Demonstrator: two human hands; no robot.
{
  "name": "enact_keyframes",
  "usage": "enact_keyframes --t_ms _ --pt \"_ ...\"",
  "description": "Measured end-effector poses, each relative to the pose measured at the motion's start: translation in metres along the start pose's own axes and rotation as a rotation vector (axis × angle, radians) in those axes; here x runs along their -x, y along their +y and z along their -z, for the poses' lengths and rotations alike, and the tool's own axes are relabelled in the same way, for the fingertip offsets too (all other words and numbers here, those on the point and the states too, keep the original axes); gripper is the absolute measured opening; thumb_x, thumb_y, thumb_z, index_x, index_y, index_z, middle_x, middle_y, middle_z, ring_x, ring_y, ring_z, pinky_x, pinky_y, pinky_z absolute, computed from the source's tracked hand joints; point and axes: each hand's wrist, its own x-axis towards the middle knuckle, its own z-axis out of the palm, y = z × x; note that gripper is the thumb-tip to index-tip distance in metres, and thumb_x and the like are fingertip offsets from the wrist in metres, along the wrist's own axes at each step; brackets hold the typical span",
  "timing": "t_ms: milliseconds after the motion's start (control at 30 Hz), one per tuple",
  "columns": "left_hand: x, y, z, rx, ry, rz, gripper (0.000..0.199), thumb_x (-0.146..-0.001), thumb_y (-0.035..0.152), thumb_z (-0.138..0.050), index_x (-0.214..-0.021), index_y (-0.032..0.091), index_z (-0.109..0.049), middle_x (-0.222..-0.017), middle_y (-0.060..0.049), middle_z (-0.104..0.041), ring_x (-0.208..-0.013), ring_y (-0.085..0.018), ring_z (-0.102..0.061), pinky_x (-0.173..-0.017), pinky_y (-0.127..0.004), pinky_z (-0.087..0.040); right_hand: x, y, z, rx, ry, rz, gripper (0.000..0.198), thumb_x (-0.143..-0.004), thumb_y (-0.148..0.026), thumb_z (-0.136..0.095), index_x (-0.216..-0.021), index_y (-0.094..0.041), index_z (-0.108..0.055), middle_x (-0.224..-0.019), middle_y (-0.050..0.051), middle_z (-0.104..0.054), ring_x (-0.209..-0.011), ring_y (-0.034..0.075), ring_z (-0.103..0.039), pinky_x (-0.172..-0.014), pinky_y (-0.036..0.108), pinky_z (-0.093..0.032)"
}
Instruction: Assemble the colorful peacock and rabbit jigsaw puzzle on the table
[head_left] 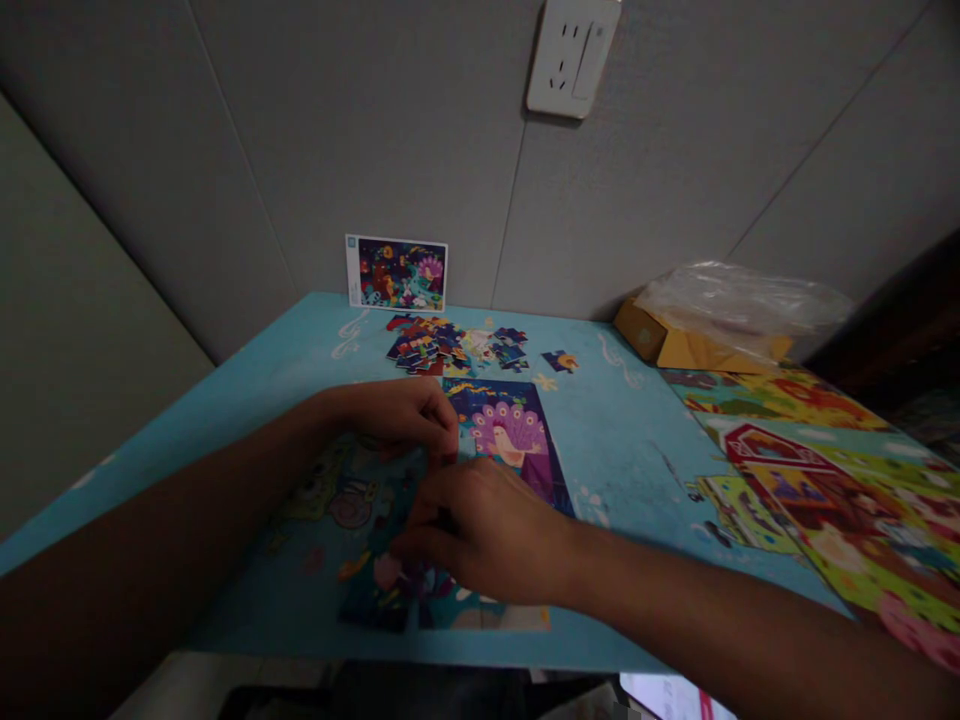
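Left hand: we had our left hand (pixel 409 415) near the centre of the frame, fingers curled and drawn narrow beside the thumb; we could not tell whether they gripped a piece.
Right hand: we had our right hand (pixel 487 530) just below and right of the left, bent over the puzzle; its fingertips were too dim for us to tell what, if anything, they held.
Jigsaw: we saw the partly assembled puzzle (pixel 514 425) from the centre to the lower middle, a purple peacock at its upper right.
Loose pieces: we had a heap of pieces (pixel 427 345) above the puzzle, and a separate piece (pixel 560 361) to its right.
Picture card: we saw the card (pixel 401 272) upright against the wall (pixel 420 140), upper middle left.
Right side: we saw a farm-scene picture (pixel 795 500) on the blue table (pixel 637 430), with a yellow box (pixel 645 330) and clear plastic (pixel 750 295) above it.
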Motion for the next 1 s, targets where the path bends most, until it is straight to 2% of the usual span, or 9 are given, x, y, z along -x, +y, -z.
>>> enact_keyframes --t_ms 233,533,667,833,1000 --pt "0.0009 0.0005 0.0004 -0.017 0.006 -0.008 0.024 -0.086 0.035 -0.067 -0.073 0.015 -0.07 -0.042 0.005 -0.051 -0.03 -0.007 -0.042 -0.029 -0.014 -0.028 -0.0015 0.0049 0.0057 0.086 -0.027 0.131 0.018 -0.091 -0.03 -0.065 -0.084 -0.018 -0.076 -0.083 0.003 -0.074 -0.076 0.014 -0.062 -0.062 0.024 -0.036" --pt "0.0015 0.0046 -0.0015 -0.007 0.01 -0.001 0.029 -0.086 0.04 -0.068 -0.073 0.014 -0.07 -0.044 0.004 -0.052 -0.031 -0.007 -0.042 -0.029 -0.015 -0.029 0.0004 0.0063 0.0041 0.082 0.079 0.329 0.016 -0.086 -0.025 -0.066 -0.097 -0.016 -0.073 -0.08 0.001 -0.068 -0.069 0.013 -0.056 -0.062 0.025 -0.038" --pt "0.0019 0.0044 -0.0024 -0.004 0.026 0.013 0.022 -0.085 0.035 -0.068 -0.077 0.014 -0.071 -0.049 0.002 -0.058 -0.032 -0.007 -0.042 -0.029 -0.015 -0.028 0.0021 0.0049 0.0043 0.143 0.022 0.327 0.028 -0.084 -0.034 -0.067 -0.106 -0.018 -0.072 -0.088 0.004 -0.069 -0.07 0.015 -0.057 -0.059 0.026 -0.038" --pt "0.0011 0.0009 -0.0005 0.01 0.014 0.015 0.02 -0.084 0.034 -0.069 -0.082 0.014 -0.073 -0.061 -0.001 -0.068 -0.032 -0.006 -0.044 -0.029 -0.015 -0.031 0.0026 0.0066 0.0043 0.166 -0.076 0.361 0.03 -0.087 -0.038 -0.065 -0.111 -0.022 -0.074 -0.093 0.004 -0.067 -0.075 0.015 -0.058 -0.063 0.027 -0.04" --pt "0.0008 0.0006 0.0001 0.02 0.011 0.006 0.021 -0.084 0.034 -0.069 -0.083 0.014 -0.074 -0.065 -0.002 -0.071 -0.032 -0.005 -0.045 -0.029 -0.014 -0.031 0.0026 0.0077 0.0047 0.117 -0.089 0.382 0.03 -0.087 -0.035 -0.069 -0.114 -0.022 -0.074 -0.105 0.005 -0.066 -0.088 0.016 -0.061 -0.076 0.026 -0.048"
